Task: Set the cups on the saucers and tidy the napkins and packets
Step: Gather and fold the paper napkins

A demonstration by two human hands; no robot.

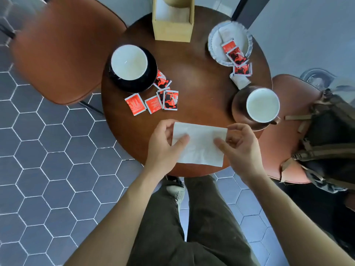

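A white napkin (199, 144) lies flat at the near edge of the round wooden table (197, 77). My left hand (163, 146) pinches its left side and my right hand (238, 146) pinches its right side. At the left, a white cup (129, 62) sits on a black saucer (151, 77). A second white cup (262, 105) rests on a brown saucer (238, 104) at the right. Several red packets (153, 102) are scattered near the black saucer. More packets (236, 56) spill off a white plate (215, 45) beside a folded napkin (240, 80).
A wooden napkin holder (172, 25) stands at the table's far side. A brown chair (63, 48) is at the left. Another chair (284, 131) at the right carries a backpack (330, 143). The floor has grey hexagonal tiles.
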